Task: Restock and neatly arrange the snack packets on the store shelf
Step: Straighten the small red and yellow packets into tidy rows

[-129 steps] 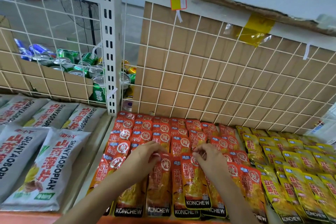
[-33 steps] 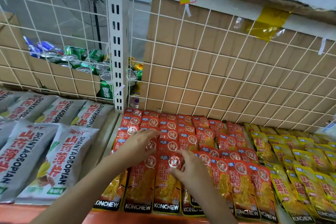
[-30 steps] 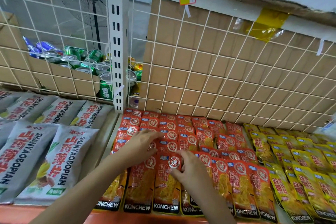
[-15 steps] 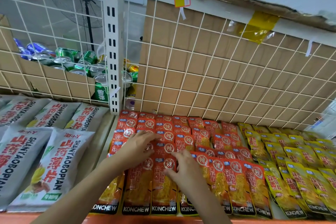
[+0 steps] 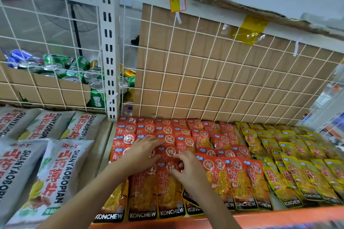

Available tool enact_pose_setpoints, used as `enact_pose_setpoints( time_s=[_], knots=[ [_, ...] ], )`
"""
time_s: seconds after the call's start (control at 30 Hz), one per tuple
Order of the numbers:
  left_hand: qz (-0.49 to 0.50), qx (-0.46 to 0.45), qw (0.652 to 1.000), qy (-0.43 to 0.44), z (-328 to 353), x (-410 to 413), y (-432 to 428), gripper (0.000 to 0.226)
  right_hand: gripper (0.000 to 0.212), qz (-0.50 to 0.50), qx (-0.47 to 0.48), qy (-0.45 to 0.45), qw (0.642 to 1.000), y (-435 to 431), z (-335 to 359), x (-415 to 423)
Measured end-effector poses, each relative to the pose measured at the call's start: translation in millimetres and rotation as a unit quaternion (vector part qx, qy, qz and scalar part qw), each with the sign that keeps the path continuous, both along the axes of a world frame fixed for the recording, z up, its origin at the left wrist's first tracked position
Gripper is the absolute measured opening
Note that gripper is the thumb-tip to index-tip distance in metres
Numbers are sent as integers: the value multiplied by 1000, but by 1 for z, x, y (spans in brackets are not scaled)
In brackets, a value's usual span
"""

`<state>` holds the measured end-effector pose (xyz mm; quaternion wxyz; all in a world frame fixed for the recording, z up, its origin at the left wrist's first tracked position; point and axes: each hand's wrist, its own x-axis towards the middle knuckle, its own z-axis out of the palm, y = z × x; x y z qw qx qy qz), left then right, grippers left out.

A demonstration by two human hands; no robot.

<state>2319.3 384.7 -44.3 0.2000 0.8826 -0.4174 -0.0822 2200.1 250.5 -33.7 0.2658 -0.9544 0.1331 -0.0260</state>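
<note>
Beneath left hand (image 5: 143,154), red packets (image 5: 238,178) (part-hidden)

five grey snack bags (image 5: 55,171) at the shelf's (image 5: 279,217) left edge; red packets (image 5: 240,178) and yellow packets (image 5: 297,176) overlap, too many to count; one yellow tag (image 5: 177,3) above.

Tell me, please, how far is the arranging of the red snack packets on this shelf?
Done: the yellow packets lie in overlapping rows, and the rear red packets look orderly. In hand: the left hand presses flat on the middle rows while the right hand pinches the top of a front packet. Left: the front row overlaps unevenly near the hands.
</note>
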Motion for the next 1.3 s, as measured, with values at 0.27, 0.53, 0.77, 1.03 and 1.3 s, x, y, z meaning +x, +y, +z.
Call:
enact_pose_setpoints(
  time_s=[0.27,0.53,0.77,1.03,1.3],
  knots=[
    [1,-27,1000,-9,-1,-5,-2,46,37,-43,-6,-70,997,-10,7,-6],
    [-41,79,995,-38,-2,-43,-10,110,70,-30,-113,58,991,-52,6,-29],
    [3,98,988,-117,-32,-54,-12,90,75,40,-74,52,995,-63,4,-29],
    [35,137,968,-206,-49,-62,-14,75,63,121,-33,-63,990,-80,-6,-22],
    [163,127,968,-141,-45,-100,-29,55,38,121,61,-178,975,-90,-18,-19]
  ],
)
